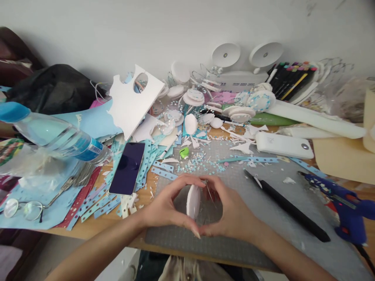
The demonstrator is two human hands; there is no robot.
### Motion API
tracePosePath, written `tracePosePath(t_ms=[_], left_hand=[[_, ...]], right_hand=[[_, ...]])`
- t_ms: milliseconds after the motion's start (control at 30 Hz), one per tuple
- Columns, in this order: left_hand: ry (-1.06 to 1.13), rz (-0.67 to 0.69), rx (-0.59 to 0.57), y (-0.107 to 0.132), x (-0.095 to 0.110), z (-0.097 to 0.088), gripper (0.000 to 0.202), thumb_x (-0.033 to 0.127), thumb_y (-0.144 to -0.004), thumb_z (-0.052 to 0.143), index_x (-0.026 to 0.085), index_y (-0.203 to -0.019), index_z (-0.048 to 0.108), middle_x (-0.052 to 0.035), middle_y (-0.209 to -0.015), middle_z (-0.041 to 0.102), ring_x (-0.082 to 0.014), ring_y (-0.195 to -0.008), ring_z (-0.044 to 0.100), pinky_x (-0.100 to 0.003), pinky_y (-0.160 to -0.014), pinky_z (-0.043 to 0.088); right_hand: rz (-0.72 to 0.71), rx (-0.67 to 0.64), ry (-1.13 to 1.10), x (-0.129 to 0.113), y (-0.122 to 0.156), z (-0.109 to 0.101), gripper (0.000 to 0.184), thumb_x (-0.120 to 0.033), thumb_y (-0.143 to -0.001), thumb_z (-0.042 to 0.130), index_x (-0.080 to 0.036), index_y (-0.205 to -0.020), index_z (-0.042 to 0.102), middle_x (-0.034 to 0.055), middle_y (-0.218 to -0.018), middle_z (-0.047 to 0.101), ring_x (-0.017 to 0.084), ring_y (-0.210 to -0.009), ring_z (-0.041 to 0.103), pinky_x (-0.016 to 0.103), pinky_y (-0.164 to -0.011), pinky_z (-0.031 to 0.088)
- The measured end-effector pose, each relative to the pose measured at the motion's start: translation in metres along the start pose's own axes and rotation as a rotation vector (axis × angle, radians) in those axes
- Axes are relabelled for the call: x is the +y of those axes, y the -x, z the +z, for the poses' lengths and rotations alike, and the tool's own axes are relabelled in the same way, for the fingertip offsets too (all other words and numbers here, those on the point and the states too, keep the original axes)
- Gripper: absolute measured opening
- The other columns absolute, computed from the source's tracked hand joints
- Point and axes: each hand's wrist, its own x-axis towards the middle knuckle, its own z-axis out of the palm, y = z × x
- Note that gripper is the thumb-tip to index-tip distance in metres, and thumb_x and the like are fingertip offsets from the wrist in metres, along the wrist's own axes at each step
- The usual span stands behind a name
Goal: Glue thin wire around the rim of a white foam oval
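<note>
Both of my hands meet over the grey cutting mat (240,187) near the table's front edge. My left hand (165,208) pinches a small white foam disc (193,201) that stands on its edge, forefinger over its top and thumb under it. My right hand (231,208) closes in from the other side, fingertips touching the disc, and a thin needle-like pin (209,192) shows between its fingers.
A black phone (127,168) lies left of the mat among blue punched paper strips. A water bottle (55,134) and glasses (25,208) sit far left. A long black tool (285,205), a blue glue gun (344,205) and a white power bank (284,145) lie right. Foam discs and scraps crowd the back.
</note>
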Motion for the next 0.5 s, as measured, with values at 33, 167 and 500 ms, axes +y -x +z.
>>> tracePosePath(t_ms=[33,167,500], left_hand=[[-0.002,0.000,-0.011,0.000,0.000,0.000,0.083,0.035,-0.051,0.092,0.029,-0.126,0.057,-0.0084,-0.122,0.057,-0.0307,-0.116,0.053,-0.047,-0.105,0.035],[-0.016,0.009,-0.041,-0.001,-0.002,0.002,0.083,0.035,-0.051,0.092,0.029,-0.126,0.057,-0.0082,-0.121,0.058,-0.0300,-0.115,0.053,-0.047,-0.105,0.036],[-0.094,0.134,0.061,0.001,0.001,0.003,0.071,0.034,-0.060,0.089,0.029,-0.124,0.057,-0.0092,-0.125,0.056,-0.0299,-0.119,0.050,-0.048,-0.106,0.036]], right_hand=[[0.007,0.002,0.016,0.000,0.000,0.000,0.089,-0.048,-0.052,0.087,-0.026,-0.125,0.041,0.0024,-0.092,0.057,0.019,-0.075,0.052,0.031,-0.065,0.042],[0.025,-0.010,0.046,-0.002,-0.001,0.000,0.086,-0.043,-0.053,0.086,-0.024,-0.125,0.041,0.0044,-0.097,0.059,0.021,-0.078,0.055,0.034,-0.067,0.044],[-0.230,0.227,-0.035,0.013,0.005,0.010,0.084,-0.038,-0.061,0.085,-0.029,-0.129,0.038,0.0082,-0.122,0.051,0.030,-0.109,0.052,0.046,-0.093,0.044]])
